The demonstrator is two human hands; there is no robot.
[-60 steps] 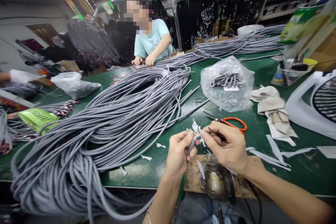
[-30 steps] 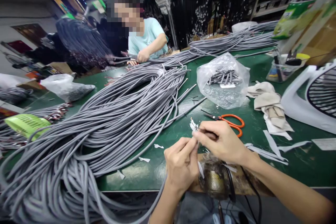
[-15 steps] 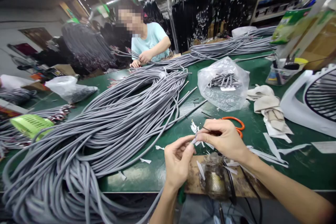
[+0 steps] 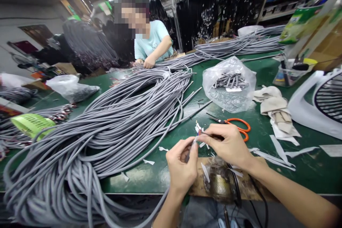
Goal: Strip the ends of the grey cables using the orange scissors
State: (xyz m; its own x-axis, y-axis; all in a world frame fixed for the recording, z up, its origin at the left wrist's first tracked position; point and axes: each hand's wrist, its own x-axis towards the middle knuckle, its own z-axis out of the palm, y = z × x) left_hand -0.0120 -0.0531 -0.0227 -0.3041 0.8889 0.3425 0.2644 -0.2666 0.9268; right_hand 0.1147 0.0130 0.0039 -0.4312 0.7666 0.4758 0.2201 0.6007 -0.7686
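Observation:
My left hand (image 4: 182, 165) is closed around the end of a grey cable (image 4: 188, 154), holding it upright near the table's front edge. My right hand (image 4: 227, 144) pinches the cable's tip, where thin wires and white paper shreds (image 4: 198, 128) stick out; a thin dark tool lies in its fingers. The cable runs down past the table edge toward a big heap of grey cables (image 4: 112, 124) on the green table (image 4: 307, 174). Orange-handled scissors (image 4: 237, 126) lie just behind my right hand. A small metal device (image 4: 219, 181) sits on a wooden board under my hands.
A clear plastic bag of grey parts (image 4: 229, 85) lies behind the scissors. Beige cloths (image 4: 275, 108) and white paper strips (image 4: 280, 151) lie at right, next to a white fan (image 4: 320, 103). Across the table a person in a light teal shirt (image 4: 152, 42) handles cables. A green object (image 4: 30, 123) lies at left.
Both hands stay together on the cable tip, with small shifts of the fingers. The person across the table has lowered the hands back onto the cables.

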